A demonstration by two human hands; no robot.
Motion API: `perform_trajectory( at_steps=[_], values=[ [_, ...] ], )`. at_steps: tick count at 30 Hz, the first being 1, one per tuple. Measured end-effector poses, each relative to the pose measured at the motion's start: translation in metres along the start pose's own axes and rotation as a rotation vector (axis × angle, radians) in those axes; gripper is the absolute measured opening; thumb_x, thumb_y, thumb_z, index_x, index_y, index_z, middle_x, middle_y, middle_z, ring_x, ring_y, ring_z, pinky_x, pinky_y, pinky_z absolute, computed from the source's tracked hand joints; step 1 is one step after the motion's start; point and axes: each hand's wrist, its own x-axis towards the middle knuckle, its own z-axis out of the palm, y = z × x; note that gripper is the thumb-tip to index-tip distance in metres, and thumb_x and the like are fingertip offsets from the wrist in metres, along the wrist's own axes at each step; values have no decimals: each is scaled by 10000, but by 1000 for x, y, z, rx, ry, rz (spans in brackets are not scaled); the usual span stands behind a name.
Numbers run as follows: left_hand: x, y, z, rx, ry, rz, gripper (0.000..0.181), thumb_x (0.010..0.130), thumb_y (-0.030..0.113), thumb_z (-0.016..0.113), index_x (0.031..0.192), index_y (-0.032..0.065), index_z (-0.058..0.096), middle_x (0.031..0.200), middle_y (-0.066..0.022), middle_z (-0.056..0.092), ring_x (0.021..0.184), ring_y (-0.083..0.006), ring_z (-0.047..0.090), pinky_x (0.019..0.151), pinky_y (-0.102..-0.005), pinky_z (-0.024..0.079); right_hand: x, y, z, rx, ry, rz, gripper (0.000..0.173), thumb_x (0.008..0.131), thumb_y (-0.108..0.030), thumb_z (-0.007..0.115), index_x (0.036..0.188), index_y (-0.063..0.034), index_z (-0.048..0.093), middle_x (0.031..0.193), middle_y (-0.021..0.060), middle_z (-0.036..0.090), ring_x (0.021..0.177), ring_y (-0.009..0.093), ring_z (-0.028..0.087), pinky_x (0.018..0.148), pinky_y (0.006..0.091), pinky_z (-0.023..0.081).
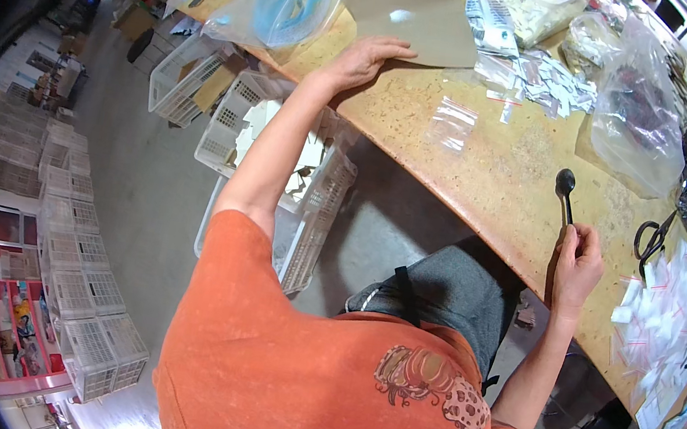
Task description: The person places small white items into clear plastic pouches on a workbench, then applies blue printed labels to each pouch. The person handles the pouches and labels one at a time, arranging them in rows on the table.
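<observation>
My left hand (369,62) rests on the table by the near edge of a grey-brown sheet (414,12), its fingertips touching that edge. Between finger and thumb my right hand (577,266) pinches the handle of a black spoon (565,184), whose bowl points away from me over the tabletop. A small clear zip bag (453,124) lies flat between the two hands. Small white packets (553,83) are heaped beyond it. Right of the spoon are black-handled scissors (651,240) and a pile of small zip bags with red lines (657,321).
The worn yellowish table (487,189) slants across the view. Large plastic bags (637,118) crowd its far right side, and a bag with blue contents (291,7) lies at the left. White plastic crates (223,130) stand below its left edge; more crates (105,339) are stacked farther left.
</observation>
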Motion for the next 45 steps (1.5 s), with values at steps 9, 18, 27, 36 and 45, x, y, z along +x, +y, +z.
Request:
perform_trajectory(
  at_steps=[9,18,27,36,45],
  values=[
    [8,-19,-27,-146,-22,-60,523,860,-111,403,1266,119,640,1294,-134,637,1244,-302,569,1085,-340,421,0,5,1,10,-5,30,113,942,-142,639,939,-31,653,671,89,618,598,165,591,575,307,459],
    [-31,-14,-50,-178,170,-356,339,916,212,624,1214,53,656,1329,-190,599,1260,-333,549,1057,-413,438,-2,1,3,-33,3,17,119,965,-122,617,927,-13,645,644,15,581,590,82,530,556,255,427],
    [-13,-119,-86,608,82,-975,355,844,258,619,1106,28,687,1159,-249,666,1116,-412,624,928,-493,498,0,-3,1,-55,8,-22,133,966,-133,614,914,-13,640,657,28,599,603,85,540,563,261,432],
    [-48,-150,-112,-454,711,-634,255,884,234,706,1047,37,715,960,-44,711,847,-153,644,794,-306,498,1,-1,3,-67,36,-2,151,966,-148,612,917,-7,635,659,49,596,614,101,544,574,284,439],
    [-35,-49,-141,-842,1234,-282,120,984,160,582,966,54,633,919,-12,654,822,-138,636,768,-304,520,-5,-5,0,-95,23,-36,161,949,-187,635,939,-28,654,713,148,637,624,270,628,606,359,482]
  ],
)
